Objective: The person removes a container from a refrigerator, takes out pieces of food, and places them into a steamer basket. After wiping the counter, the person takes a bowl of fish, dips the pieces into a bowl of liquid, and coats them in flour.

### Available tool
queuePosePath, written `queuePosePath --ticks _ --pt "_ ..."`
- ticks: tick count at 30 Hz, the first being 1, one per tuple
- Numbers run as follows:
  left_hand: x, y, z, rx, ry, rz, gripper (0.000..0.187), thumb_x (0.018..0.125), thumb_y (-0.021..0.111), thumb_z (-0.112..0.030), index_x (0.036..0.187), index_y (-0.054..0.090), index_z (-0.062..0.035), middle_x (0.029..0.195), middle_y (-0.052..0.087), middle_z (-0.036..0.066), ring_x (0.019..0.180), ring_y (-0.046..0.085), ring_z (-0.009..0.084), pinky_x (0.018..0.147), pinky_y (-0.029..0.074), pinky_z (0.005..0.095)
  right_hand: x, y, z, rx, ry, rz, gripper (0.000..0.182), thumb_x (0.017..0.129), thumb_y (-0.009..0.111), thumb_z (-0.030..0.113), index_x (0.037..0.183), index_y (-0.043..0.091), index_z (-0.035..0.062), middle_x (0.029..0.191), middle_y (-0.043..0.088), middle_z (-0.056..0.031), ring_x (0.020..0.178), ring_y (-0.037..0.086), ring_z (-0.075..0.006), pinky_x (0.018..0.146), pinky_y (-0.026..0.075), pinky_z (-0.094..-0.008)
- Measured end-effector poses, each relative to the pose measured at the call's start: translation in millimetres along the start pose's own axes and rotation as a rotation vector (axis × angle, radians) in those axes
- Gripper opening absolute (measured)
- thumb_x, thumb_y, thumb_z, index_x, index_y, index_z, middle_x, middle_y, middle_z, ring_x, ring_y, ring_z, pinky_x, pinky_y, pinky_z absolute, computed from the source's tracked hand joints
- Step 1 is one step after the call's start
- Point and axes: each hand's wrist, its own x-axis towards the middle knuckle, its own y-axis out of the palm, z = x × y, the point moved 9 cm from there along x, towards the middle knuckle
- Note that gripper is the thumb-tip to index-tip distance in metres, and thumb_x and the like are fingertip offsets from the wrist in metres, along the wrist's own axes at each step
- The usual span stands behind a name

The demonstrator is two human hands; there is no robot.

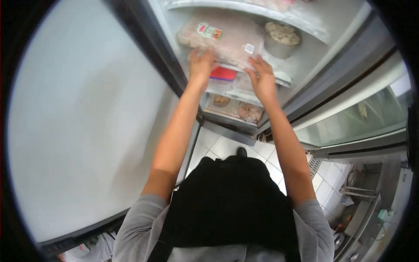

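One large clear bag of pale food (233,39) on a fridge shelf, (286,80) with its near side close along the front edge. Sits close to the left inner wall; at the right end, comes up beside a metal bowl of pale pieces, (283,40) whether touching or just apart hard to tell. Opens frontward to free space, under the edge of the shelf above. (301,26) Runs lengthwise from left to right across the shelf, label toward the left end. At the near left, left hand (201,67) with fingers spread and extended on the bag; at the near right, right hand (263,78) likewise loosely open, fingertips on the plastic, closed round nothing. Below, a red-lidded container (223,74) and, lower, bagged food (250,112) on a rack. To the left, a wide open door. (87,109)
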Motion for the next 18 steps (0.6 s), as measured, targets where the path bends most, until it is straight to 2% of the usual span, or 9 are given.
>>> queuePosePath --ticks 4,6,9,11,13,15,16,17,18 --pt "22.3 27.0 33.3 0.071 -0.087 0.218 0.063 0.094 0.062 -0.029 0.137 0.032 0.0064 0.115 0.059 0.022 0.095 0.066 0.029 0.07 0.059 0.0369 30.3 -6.5 -5.4 -0.018 0.004 0.013 0.04 0.08 0.072 0.017 0.118 0.065 0.0064 0.127 0.057 -0.0239 0.114 0.054 -0.0405 0.099 0.044 -0.0424" --pt "17.1 22.8 32.2 0.298 -0.073 0.244 0.056 0.091 0.063 -0.024 0.132 0.041 0.0082 0.1 0.065 0.019 0.078 0.07 0.0249 0.056 0.057 0.0329 35.9 -36.1 17.1 -0.072 -0.021 0.062 0.034 0.082 0.07 0.016 0.114 0.065 0.0048 0.123 0.059 -0.0235 0.11 0.058 -0.0377 0.093 0.049 -0.0412" --pt "-10.3 19.3 -16.1 0.443 -0.005 0.342 0.047 0.092 0.063 -0.024 0.124 0.05 0.0075 0.094 0.067 0.016 0.076 0.07 0.0226 0.056 0.056 0.0315 61.1 -115.3 52.5 0.307 0.178 0.094 0.025 0.088 0.066 0.014 0.111 0.066 0.0031 0.106 0.067 -0.017 0.092 0.066 -0.0232 0.075 0.053 -0.0321" --pt "-16.0 12.1 -58.4 0.469 0.131 0.282 0.04 0.093 0.062 -0.022 0.123 0.054 0.0038 0.095 0.068 0.015 0.082 0.068 0.02 0.059 0.054 0.0289 92.8 -166.2 65.4 0.418 0.163 -0.059 0.023 0.09 0.064 0.013 0.11 0.065 0.0015 0.098 0.069 -0.0127 0.083 0.067 -0.0165 0.069 0.052 -0.0281" --pt "-29.7 8.5 -135.6 0.299 0.444 0.121 0.037 0.093 0.062 -0.02 0.122 0.056 0.0028 0.097 0.067 0.012 0.082 0.066 0.0164 0.059 0.053 0.0265 131.8 -211.0 79.5 0.464 0.092 -0.229 0.025 0.091 0.065 0.015 0.11 0.065 -0.0014 0.096 0.069 -0.0113 0.081 0.066 -0.0158 0.07 0.051 -0.028" --pt "-47.7 8.9 -214.7 0.418 0.843 -0.098 0.034 0.092 0.064 -0.013 0.121 0.057 0.0026 0.101 0.063 0.007 0.092 0.061 0.0124 0.069 0.052 0.0267 171.9 -229.6 82.6 0.442 0.046 -0.284 0.029 0.091 0.065 0.019 0.11 0.064 -0.0036 0.096 0.068 -0.0116 0.082 0.065 -0.0167 0.072 0.052 -0.029" --pt "-53.1 13.3 -246.5 0.473 1.062 -0.189 0.038 0.09 0.065 -0.011 0.124 0.055 0.0036 0.104 0.062 0.011 0.095 0.061 0.0154 0.077 0.051 0.0289 193.4 -228.9 80.6 0.387 0.038 -0.247 0.037 0.09 0.066 0.025 0.11 0.064 -0.0052 0.096 0.068 -0.0118 0.083 0.065 -0.018 0.074 0.051 -0.0299" --pt "-62.0 26.4 -275.9 0.59 1.17 -0.221 0.043 0.09 0.065 -0.014 0.127 0.053 0.005 0.111 0.062 0.018 0.099 0.062 0.0262 0.086 0.05 0.0364 212.0 -228.4 79.1 0.332 0.03 -0.209 0.045 0.089 0.068 0.032 0.111 0.064 -0.0068 0.096 0.068 -0.012 0.085 0.064 -0.0193 0.075 0.051 -0.0307" --pt "-47.7 29.3 -286.1 0.581 1.18 -0.229 0.043 0.09 0.065 -0.014 0.127 0.053 0.005 0.111 0.062 0.018 0.099 0.062 0.0262 0.086 0.05 0.0364 226.0 -229.9 76.9 0.331 0.016 -0.212 0.045 0.089 0.068 0.032 0.111 0.064 -0.0068 0.096 0.068 -0.012 0.085 0.064 -0.0193 0.075 0.051 -0.0307"
